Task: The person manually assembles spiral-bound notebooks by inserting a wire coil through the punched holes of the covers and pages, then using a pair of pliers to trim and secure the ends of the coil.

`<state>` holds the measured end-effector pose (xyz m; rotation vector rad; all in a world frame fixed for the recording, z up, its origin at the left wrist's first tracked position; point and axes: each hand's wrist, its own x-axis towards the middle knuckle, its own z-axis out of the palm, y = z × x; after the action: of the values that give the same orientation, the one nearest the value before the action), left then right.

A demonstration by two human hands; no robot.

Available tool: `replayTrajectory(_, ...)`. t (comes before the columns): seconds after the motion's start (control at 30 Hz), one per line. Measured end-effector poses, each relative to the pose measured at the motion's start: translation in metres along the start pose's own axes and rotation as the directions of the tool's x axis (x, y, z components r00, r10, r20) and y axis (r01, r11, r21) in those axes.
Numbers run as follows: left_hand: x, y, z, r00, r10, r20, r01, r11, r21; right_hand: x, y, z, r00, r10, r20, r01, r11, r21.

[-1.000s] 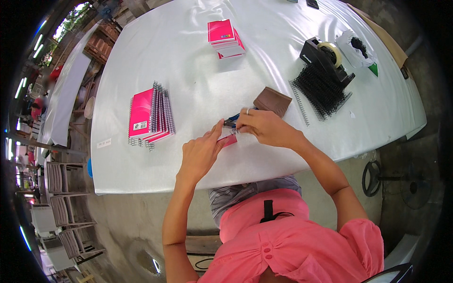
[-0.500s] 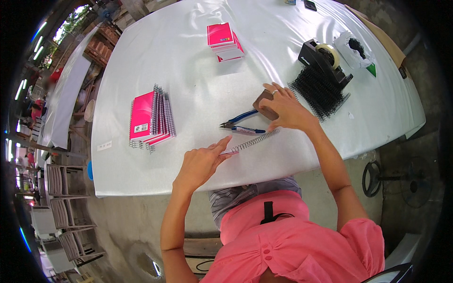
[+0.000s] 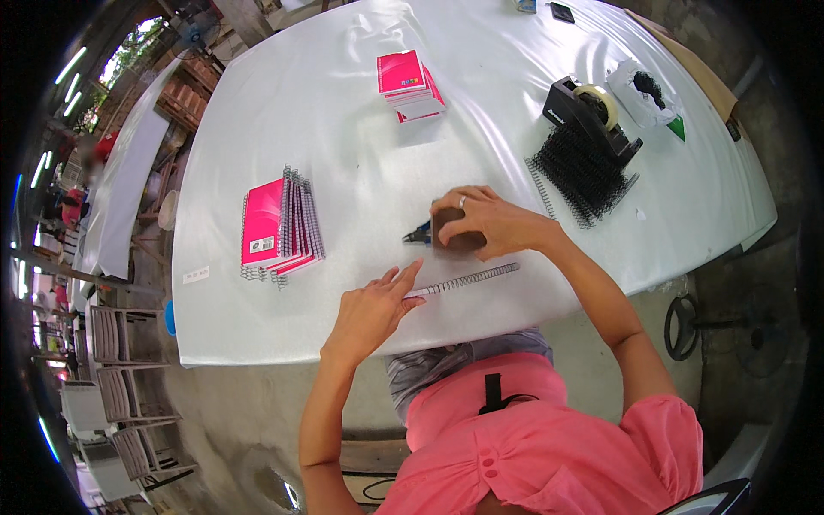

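My left hand [image 3: 369,313] is closed on a thin pink-and-white notebook [image 3: 415,294], mostly hidden beneath the fingers. From its edge a dark spiral wire coil [image 3: 475,279] sticks out to the right, low over the table. In my right hand [image 3: 493,221] is a brown block [image 3: 457,242], gripped from above with the fingers curved round it. The block covers most of a pair of blue-handled pliers [image 3: 419,234]; only the jaws show at its left side.
Coil-bound pink notebooks [image 3: 262,225] stand stacked on the left of the white-covered table [image 3: 360,189]. Another pink stack [image 3: 402,72] sits farther back. To the right are a pile of black coils [image 3: 577,176], a tape dispenser [image 3: 566,103] and a white bag [image 3: 639,90].
My right hand has moved left and slightly nearer with the brown block, which now lies over the pliers. The left hand keeps its hold on the notebook.
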<state>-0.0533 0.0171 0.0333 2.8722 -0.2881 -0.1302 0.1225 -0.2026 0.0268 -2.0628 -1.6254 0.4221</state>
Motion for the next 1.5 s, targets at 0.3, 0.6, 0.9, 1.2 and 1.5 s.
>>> replayTrajectory(0.3,-0.001,-0.002,0.000,0.999,0.023,-0.045,-0.024,1.000,-0.001,0.023,0.053,-0.016,0.982,0.113,-0.150,-0.147,0.959,-0.241)
replayTrajectory(0.6,0.001,-0.002,-0.002,0.985,0.079,-0.155,-0.069,0.995,0.071,0.022,0.033,-0.021,0.909,0.352,-0.224,-0.291,0.920,0.263)
replayTrajectory(0.9,0.004,-0.011,0.006,0.955,0.060,-0.291,-0.014,0.987,0.158,0.011,0.016,-0.006,0.988,-0.096,0.124,-0.024,0.692,0.721)
replayTrajectory(1.2,0.008,-0.014,0.003,0.971,0.000,-0.238,0.029,0.993,0.117,0.019,0.017,0.004,0.966,-0.257,0.028,0.035,0.239,0.970)
replayTrajectory(1.5,0.010,-0.019,0.003,0.973,-0.038,-0.230,0.047,0.998,0.037,0.027,0.009,0.004,0.976,-0.171,0.138,-0.029,0.521,0.853)
